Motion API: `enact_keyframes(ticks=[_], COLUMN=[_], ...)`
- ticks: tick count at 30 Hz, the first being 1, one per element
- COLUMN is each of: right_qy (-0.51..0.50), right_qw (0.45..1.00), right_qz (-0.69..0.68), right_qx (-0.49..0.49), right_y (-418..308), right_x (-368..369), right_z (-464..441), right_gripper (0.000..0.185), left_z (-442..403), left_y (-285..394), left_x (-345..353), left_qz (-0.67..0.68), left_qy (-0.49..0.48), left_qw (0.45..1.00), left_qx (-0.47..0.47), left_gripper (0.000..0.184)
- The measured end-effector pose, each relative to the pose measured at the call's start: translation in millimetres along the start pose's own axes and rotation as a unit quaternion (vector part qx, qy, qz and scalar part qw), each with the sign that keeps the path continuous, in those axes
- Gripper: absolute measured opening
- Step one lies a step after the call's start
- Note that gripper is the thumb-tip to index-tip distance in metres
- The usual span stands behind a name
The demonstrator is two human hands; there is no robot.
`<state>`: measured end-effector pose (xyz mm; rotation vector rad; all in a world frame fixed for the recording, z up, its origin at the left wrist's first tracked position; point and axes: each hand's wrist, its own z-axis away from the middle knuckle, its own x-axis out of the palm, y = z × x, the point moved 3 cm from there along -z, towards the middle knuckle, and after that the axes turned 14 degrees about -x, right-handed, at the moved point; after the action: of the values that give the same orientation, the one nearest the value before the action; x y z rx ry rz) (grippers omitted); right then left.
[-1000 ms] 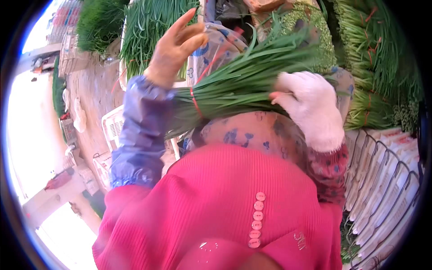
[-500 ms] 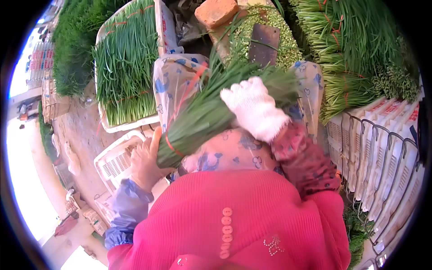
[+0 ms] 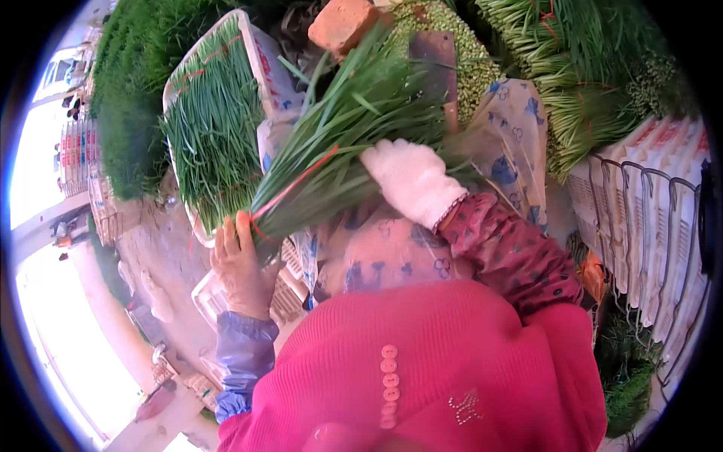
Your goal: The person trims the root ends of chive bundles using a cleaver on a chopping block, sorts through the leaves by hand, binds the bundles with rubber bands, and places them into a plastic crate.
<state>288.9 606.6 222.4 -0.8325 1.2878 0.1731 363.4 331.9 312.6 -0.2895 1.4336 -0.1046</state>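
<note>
A bundle of garlic chives (image 3: 331, 158) lies slantwise over my lap, its leaf tips pointing up and to the right. A red tie crosses it near the lower left end. My left hand (image 3: 245, 267), with orange coverings on some fingertips, grips the cut-stalk end, which is partly hidden by the fingers. Across the leafy part, my right hand (image 3: 410, 181) in a white knit glove is curled over the chives; its fingertips are hidden. Patterned plastic sheeting (image 3: 508, 128) covers my lap and both sides of it.
A white crate (image 3: 260, 56) of tied chives stands at upper left. Behind the bundle are an orange brick (image 3: 343, 24), a rusty metal plate (image 3: 434, 56) and a heap of green cuttings (image 3: 478, 68). More bundles (image 3: 527, 45) and stacked white crates (image 3: 640, 196) fill the right.
The bundle and my left hand have shifted left and slightly away from my body. The leaves have spread across the front of the metal plate. My right hand stays over them, slightly lower.
</note>
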Motion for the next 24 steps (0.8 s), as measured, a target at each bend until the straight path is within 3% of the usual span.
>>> enact_keyframes(ticks=[1, 4, 7, 12, 14, 15, 16, 20, 21, 22, 24], right_qy=[0.002, -0.012, 0.018, 0.069, 0.057, 0.089, 0.122, 0.164, 0.178, 0.179, 0.33], right_qw=[1.0, 0.999, 0.999, 0.996, 0.993, 0.987, 0.98, 0.949, 0.92, 0.92, 0.876], right_qz=[-0.013, -0.017, -0.044, -0.043, -0.076, -0.105, -0.135, -0.067, -0.017, -0.013, -0.228], right_qx=[0.019, 0.041, 0.015, 0.03, 0.074, 0.082, 0.086, 0.26, 0.348, 0.348, 0.268], right_y=[2.4, 5.0, 8.7, 31.8, 49.0, 63.8, 78.3, 112.4, 106.8, 92.9, 63.0], right_x=[-1.4, 4.5, -0.8, -13.3, -26.2, -30.7, -36.0, -87.3, -102.6, -113.1, -124.5], right_z=[-0.3, 0.8, 7.4, 40.5, 65.7, 77.9, 88.4, 116.0, 115.4, 112.5, 104.5], right_gripper=[0.036, 0.045, 0.052, 0.055, 0.061, 0.065, 0.068, 0.065, 0.055, 0.055, 0.047], left_z=[-2.3, -3.8, -12.2, -36.9, -35.6, -38.6, -36.1, -33.4, -30.5, -28.2, -24.8], left_y=[9.6, 45.3, 74.8, 79.5, 75.7, 71.0, 71.3, 72.7, 73.0, 73.1, 71.1], left_x=[-11.0, -35.1, -40.4, 35.9, 39.8, 47.3, 46.5, 41.4, 42.2, 43.8, 52.0], left_qz=[-0.003, 0.024, 0.075, -0.025, 0.014, -0.027, -0.027, 0.042, 0.05, 0.058, 0.064], left_qy=[0.042, 0.004, 0.045, 0.072, 0.091, 0.127, 0.124, 0.137, 0.153, 0.169, 0.182], left_qw=[0.998, 0.996, 0.99, 0.994, 0.992, 0.987, 0.988, 0.984, 0.98, 0.976, 0.972], left_qx=[0.045, 0.085, 0.113, 0.074, 0.08, 0.091, 0.087, 0.103, 0.113, 0.123, 0.131], left_gripper=[0.128, 0.127, 0.135, 0.145, 0.105, 0.141, 0.141, 0.138, 0.136, 0.134, 0.124])
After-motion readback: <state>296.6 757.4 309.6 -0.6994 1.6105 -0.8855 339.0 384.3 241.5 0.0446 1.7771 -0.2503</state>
